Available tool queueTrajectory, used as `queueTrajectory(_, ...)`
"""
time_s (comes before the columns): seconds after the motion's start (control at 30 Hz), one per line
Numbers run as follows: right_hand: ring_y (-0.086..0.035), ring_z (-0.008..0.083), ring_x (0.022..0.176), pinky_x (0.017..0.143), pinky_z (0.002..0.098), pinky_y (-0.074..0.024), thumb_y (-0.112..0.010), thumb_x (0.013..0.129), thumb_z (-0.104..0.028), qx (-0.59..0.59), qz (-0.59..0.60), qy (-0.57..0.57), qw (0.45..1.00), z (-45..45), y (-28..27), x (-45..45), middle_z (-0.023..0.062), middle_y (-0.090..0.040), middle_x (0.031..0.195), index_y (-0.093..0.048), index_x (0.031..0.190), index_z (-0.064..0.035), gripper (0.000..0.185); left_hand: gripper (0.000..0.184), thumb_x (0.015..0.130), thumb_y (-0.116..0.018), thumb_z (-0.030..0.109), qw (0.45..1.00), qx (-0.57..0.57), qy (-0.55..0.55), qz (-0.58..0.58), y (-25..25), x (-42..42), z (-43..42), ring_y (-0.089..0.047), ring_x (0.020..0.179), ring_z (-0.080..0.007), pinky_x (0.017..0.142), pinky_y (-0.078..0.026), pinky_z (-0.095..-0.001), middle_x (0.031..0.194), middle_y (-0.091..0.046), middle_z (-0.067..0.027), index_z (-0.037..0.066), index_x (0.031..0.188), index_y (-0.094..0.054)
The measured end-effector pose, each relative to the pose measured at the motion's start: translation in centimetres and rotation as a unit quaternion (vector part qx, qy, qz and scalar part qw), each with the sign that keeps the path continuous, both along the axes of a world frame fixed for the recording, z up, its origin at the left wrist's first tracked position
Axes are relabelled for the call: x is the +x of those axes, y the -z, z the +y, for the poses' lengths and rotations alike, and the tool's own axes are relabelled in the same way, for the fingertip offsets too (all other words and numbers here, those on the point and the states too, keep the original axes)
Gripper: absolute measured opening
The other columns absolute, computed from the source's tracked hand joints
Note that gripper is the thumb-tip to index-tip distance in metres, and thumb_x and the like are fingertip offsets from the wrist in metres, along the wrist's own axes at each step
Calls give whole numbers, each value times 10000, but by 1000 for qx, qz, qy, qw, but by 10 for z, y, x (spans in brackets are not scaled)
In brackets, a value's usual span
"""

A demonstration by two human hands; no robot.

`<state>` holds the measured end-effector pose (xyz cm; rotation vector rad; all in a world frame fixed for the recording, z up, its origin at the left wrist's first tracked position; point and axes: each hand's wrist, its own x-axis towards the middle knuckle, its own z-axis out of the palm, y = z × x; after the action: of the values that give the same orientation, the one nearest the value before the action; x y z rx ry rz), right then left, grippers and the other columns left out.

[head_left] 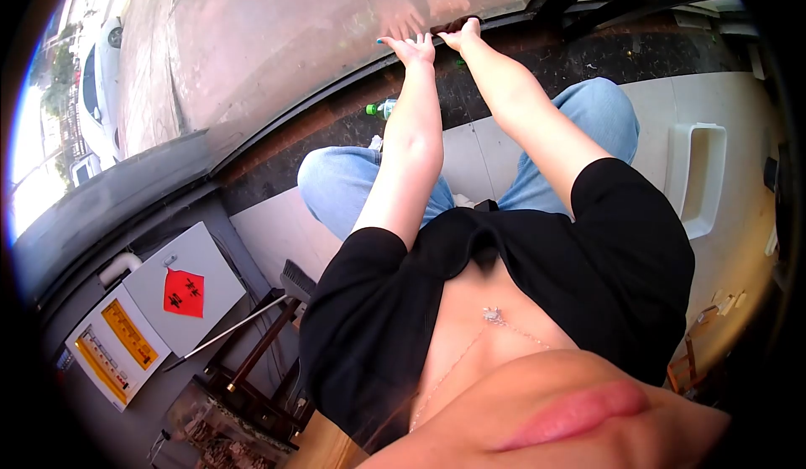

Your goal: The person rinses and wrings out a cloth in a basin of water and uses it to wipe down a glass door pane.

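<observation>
My left hand (pixel 411 47) is raised low against the large glass pane (pixel 277 49), its fingers spread and nothing visible in it. Just to its right, my right hand (pixel 461 36) is at the pane's bottom edge, with its fingers around a dark brown thing (pixel 453 25) too small to make out. Faint reflections of both hands show in the glass. Below my left hand, a clear bottle with a green cap (pixel 382 110) lies on the dark stone strip (pixel 336 122) along the window.
A white tub (pixel 703 179) is on the tiled floor at right. At lower left are a grey metal box with a red paper (pixel 184 293), a yellow-and-white panel (pixel 117 347), a long-handled brush (pixel 296 281) and a dark wooden rack (pixel 260 356). Cars show outside.
</observation>
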<state>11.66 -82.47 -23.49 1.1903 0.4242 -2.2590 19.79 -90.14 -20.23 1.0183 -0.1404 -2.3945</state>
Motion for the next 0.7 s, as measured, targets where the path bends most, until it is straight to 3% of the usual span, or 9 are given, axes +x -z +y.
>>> queueTrajectory(0.17, -334, 221, 499, 934, 588, -158, -333, 751, -168, -31, -8, -10, 999, 3, -18, 1, 65, -313, 443, -274, 496, -85, 275, 1002, 611, -301, 781, 999, -29, 29, -36, -24, -1, 10, 42, 1276, -248, 1024, -18, -421, 1388, 64, -31, 165, 1327, 34)
queueTrajectory(0.27, -345, 201, 522, 957, 571, -110, -344, 764, -214, -15, -1, 13, 1000, 29, -35, -16, 50, -324, 450, -270, 520, -97, 281, 985, 625, -275, 780, 996, 56, 16, -65, -34, -19, 21, -5, 1274, -271, 1013, -73, -462, 1389, 51, -46, 165, 1326, 43)
queueTrajectory(0.37, -423, 266, 888, 966, 567, -100, -354, 781, -228, 33, 16, 69, 997, 65, -24, -51, 68, -497, 790, -416, 689, -69, 193, 979, 635, -290, 769, 994, 96, 35, -46, -49, -32, 44, -84, 1264, -301, 991, -125, -508, 1389, 27, -59, 167, 1325, 55)
queueTrajectory(0.43, -438, 253, 825, 968, 565, -106, -344, 790, -221, 102, 40, 71, 991, 95, -27, -73, 66, -475, 716, -384, 656, -69, 207, 970, 646, -306, 755, 992, 103, 52, -41, -57, -38, 58, -114, 1258, -308, 982, -145, -516, 1389, 21, -63, 166, 1324, 60)
queueTrajectory(0.53, -425, 221, 704, 960, 568, -136, -312, 806, -171, 4, 123, 20, 992, 124, -24, -85, 62, -387, 589, -299, 596, -82, 228, 930, 676, -305, 729, 993, 101, 63, -26, -61, -43, 67, -140, 1252, -312, 977, -165, -513, 1388, -1, -75, 165, 1325, 48)
queueTrajectory(0.57, -392, 182, 598, 963, 550, -152, -391, 792, -184, 1, 127, 22, 992, 122, -20, -82, 30, -373, 571, -355, 631, -71, 200, 910, 689, -299, 718, 993, 89, 70, -36, -59, -45, 67, -146, 1250, -313, 976, -168, -512, 1387, -9, -78, 165, 1326, 43)
queueTrajectory(0.63, -466, 237, 896, 969, 548, -149, -419, 780, -178, 47, 85, -8, 995, 113, -37, -70, 88, -478, 836, -418, 817, -40, 143, 870, 715, -287, 695, 993, 63, 80, -62, -60, -43, 62, -159, 1246, -314, 973, -174, -510, 1386, -26, -85, 166, 1327, 34)
queueTrajectory(0.67, -317, 289, 1155, 978, 531, -145, -451, 763, -173, 55, 96, -53, 992, 110, -43, -64, 124, -399, 1122, -375, 1026, -28, 310, 805, 760, -320, 631, 993, 48, 54, -94, -64, -42, 62, -171, 1243, -309, 970, -183, -505, 1383, -56, -89, 144, 1329, -25)
queueTrajectory(0.7, -272, 282, 1191, 986, 512, -142, -452, 755, -162, 62, 105, -92, 988, 107, -57, -56, 115, -370, 1188, -364, 1074, -30, 355, 777, 770, -341, 604, 991, 10, 47, -128, -61, -40, 60, -172, 1243, -309, 967, -185, -508, 1382, -64, -90, 148, 1328, -47)
